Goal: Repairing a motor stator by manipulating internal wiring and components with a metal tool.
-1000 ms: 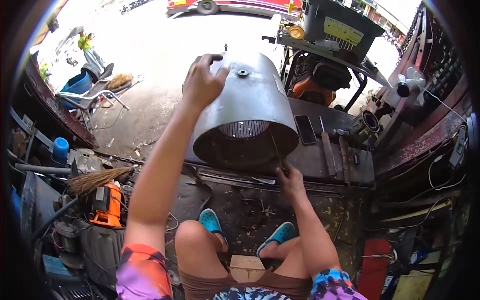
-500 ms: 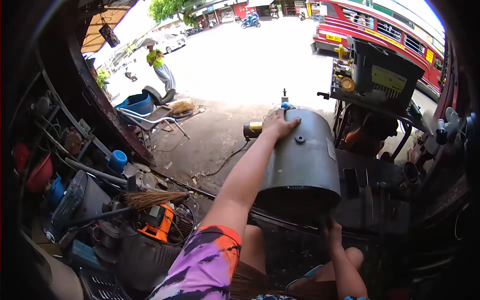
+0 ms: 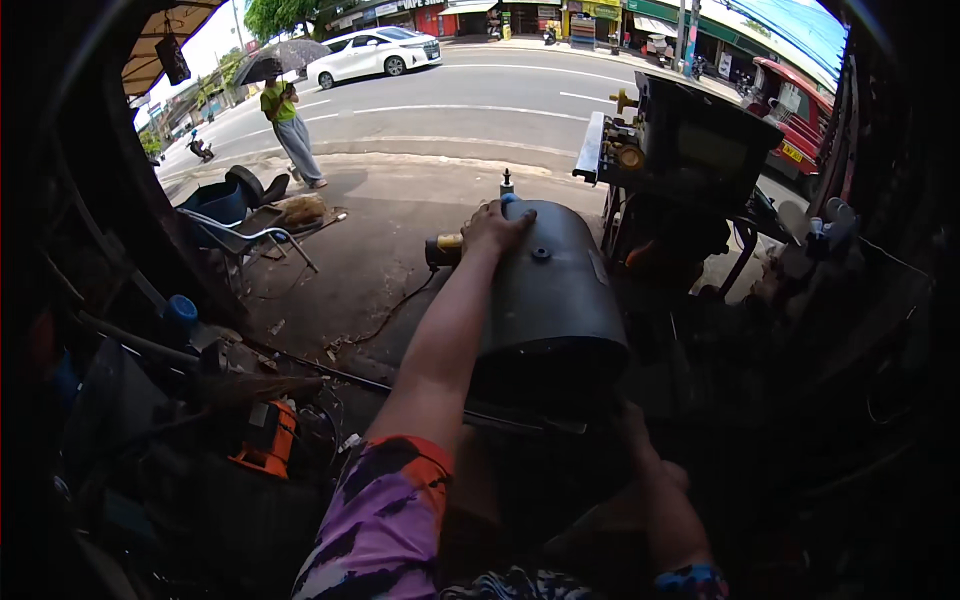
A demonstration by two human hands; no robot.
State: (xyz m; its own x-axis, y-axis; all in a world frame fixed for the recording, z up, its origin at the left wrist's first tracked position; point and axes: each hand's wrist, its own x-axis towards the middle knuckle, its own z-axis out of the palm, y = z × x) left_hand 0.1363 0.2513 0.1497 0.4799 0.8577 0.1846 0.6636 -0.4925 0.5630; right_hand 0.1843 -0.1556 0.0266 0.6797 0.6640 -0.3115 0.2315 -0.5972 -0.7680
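A grey metal cylinder (image 3: 553, 285) lies on its side before me, its dark near end facing me and a small round fitting (image 3: 541, 253) on top. My left hand (image 3: 497, 228) rests over its far upper left side, thumb stretched to the right and fingers spread on the metal. Low at the near right edge of the cylinder is my right hand (image 3: 632, 425); its fingers are lost in shadow, so any grip is hidden. Beyond my left hand a small upright fitting (image 3: 507, 184) sticks up. A dark cylindrical part with a yellow label (image 3: 443, 250) sits left of the cylinder, trailing a cable.
A machine on a stand (image 3: 690, 150) rises at the right. To the left are a metal-framed chair (image 3: 250, 235), a blue tub (image 3: 215, 202) and an orange tool (image 3: 268, 440) among dark clutter. A person with an umbrella (image 3: 285, 62) stands by the road, near a white car (image 3: 375, 50).
My view has shifted, putting the cylinder further left and higher, and the picture is darker indoors. The red vehicle has moved right; the motorcycle is gone. Both hands keep their places on or by the cylinder.
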